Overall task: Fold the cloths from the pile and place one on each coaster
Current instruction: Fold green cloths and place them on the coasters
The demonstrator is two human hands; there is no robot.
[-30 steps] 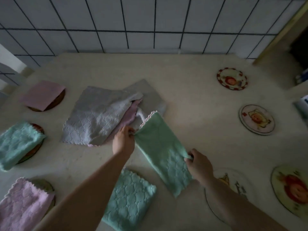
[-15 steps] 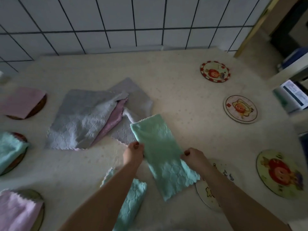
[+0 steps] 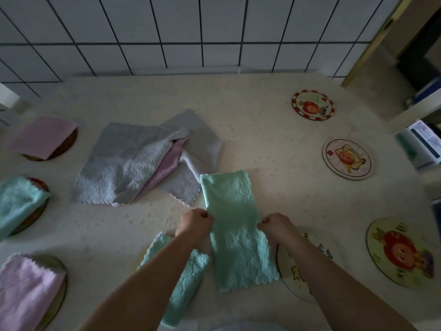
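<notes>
Green cloth (image 3: 235, 225): folded once into a long strip, lying on the table (image 3: 262, 130) directly ahead of the person, between the two hands.
Long axis: runs away from the person, far end near the pile (image 3: 133, 161), near end by the table's front edge, tilted slightly to the left at the top.
Left hand (image 3: 195, 223): fingers curled, pinching the strip's left edge about midway along it.
Right hand (image 3: 274, 224): fingers curled likewise, pinching the right edge at the same level.
Nearer hand: neither; both sit level, one on each long side, so the strip is held symmetrically across its middle.
Likely next fold: judged from the grip, across the short axis, bringing one end over the other to make a square.
Target coaster (image 3: 296, 266): bare, just right of the strip's near end, partly under the right forearm, so the right side has the shorter carry.
Other bare coasters: three further right, well apart from the hands.
Folded green cloth (image 3: 183, 271): lies just left of the strip, under the left forearm.
Risk: the strip's far corner touches the pile's grey cloth (image 3: 183, 187), which may drag.
</notes>
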